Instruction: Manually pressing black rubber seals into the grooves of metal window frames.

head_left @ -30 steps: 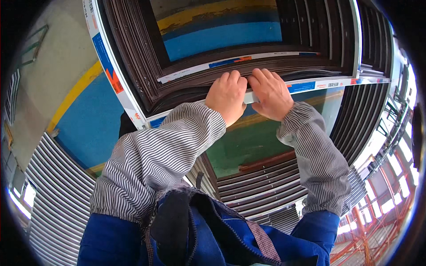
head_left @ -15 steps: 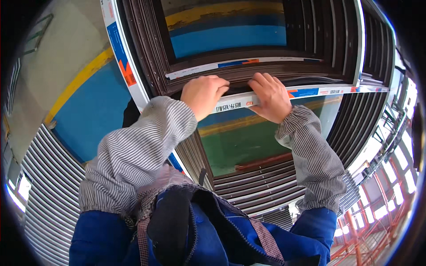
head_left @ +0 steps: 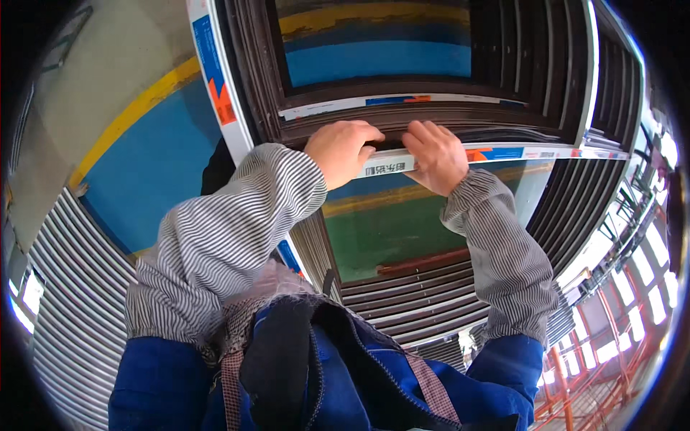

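A dark brown window frame [head_left: 251, 79] lies before me, with a white, blue and orange film-covered crossbar [head_left: 384, 165] running between my hands. My left hand [head_left: 341, 152] rests on the bar with fingers bent and thumb close to them; what lies under the fingertips is hidden. A short gap away, my right hand [head_left: 437, 156] wraps over the same bar, fingertips on its far side and thumb down its near face. Along the bar's far side, a loose-looking black strip [head_left: 507, 135] extends rightward from my right hand; its other end is hidden.
Several similar frames lie stacked beneath, their edges showing as dark rows [head_left: 402, 302]. Striped silvery profiles [head_left: 79, 302] stand at the left. Through the openings I see a blue, yellow and green floor. Red metal framework [head_left: 575, 381] stands at the lower right.
The frame and floor sit slightly farther right in the picture. My left hand has shifted a little right, nearer to my right hand; both remain on the bar.
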Demonstrator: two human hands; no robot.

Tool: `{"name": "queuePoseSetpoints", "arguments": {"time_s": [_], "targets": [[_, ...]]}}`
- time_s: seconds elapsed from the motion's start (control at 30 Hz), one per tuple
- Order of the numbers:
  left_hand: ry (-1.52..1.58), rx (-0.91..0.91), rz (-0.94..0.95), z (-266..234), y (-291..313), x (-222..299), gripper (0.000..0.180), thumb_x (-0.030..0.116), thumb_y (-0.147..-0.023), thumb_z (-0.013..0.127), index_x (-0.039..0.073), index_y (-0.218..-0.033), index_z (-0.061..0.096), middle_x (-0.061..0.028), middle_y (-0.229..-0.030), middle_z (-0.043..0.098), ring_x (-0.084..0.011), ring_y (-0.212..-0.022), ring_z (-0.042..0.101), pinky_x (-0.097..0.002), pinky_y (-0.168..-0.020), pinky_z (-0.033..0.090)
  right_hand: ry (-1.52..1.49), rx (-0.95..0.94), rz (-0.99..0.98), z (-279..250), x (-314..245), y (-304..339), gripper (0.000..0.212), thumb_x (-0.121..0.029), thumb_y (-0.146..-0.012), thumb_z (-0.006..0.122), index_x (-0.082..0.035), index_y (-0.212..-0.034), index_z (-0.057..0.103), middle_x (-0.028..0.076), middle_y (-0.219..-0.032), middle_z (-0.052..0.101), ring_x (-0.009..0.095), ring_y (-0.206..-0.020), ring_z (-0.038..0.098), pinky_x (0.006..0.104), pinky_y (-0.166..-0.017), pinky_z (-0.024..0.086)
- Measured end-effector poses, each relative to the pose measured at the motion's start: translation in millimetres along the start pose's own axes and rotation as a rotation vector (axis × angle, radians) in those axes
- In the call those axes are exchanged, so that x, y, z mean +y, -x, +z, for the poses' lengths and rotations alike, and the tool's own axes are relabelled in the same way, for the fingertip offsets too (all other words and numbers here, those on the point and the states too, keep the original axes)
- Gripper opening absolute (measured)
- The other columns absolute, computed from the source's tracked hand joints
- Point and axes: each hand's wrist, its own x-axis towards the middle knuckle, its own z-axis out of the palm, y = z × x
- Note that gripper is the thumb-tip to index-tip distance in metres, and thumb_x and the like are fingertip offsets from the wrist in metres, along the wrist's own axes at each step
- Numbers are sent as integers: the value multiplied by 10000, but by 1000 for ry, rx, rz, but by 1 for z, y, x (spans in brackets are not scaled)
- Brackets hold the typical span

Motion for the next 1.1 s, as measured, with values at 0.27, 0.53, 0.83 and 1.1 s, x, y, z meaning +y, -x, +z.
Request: {"name": "queuePoseSetpoints", "arguments": {"time_s": [0.27, 0.53, 0.83, 1.1], "targets": [[-207, 7, -93, -29, 19, -19, 172, 182, -867, 659, 96, -996, 734, -79, -983, 715, -276, -936, 671, -407, -846, 530, -109, -87, 134, 0, -27, -25, 606, -355, -680, 824, -29, -1135, 593, 106, -1085, 565, 288, -1037, 564, 394, -888, 457], [-111, -113, -201, -32, 11, -24, 168, 135, -831, 699, 64, -980, 729, -123, -917, 723, -291, -871, 691, -387, -813, 545, -95, -144, 89, 7, -37, -37, 543, -238, -619, 834, -50, -1059, 575, 80, -1007, 555, 267, -954, 574, 394, -839, 483], [-114, -111, -63, -29, 20, -27, 215, 72, -830, 628, 55, -1032, 699, -111, -992, 698, -332, -938, 659, -416, -836, 532, 10, -53, -42, 19, -44, -43, 366, -208, -629, 803, -77, -893, 585, 36, -901, 541, 215, -865, 578, 346, -769, 473], [-490, 24, 84, -66, 70, -36, 283, 119, -827, 645, 66, -1104, 666, -55, -998, 672, -246, -964, 633, -369, -830, 550, -67, -48, 72, 21, -65, -46, 515, -177, -602, 818, -55, -1041, 579, 90, -1022, 543, 270, -962, 561, 398, -842, 458]]}}
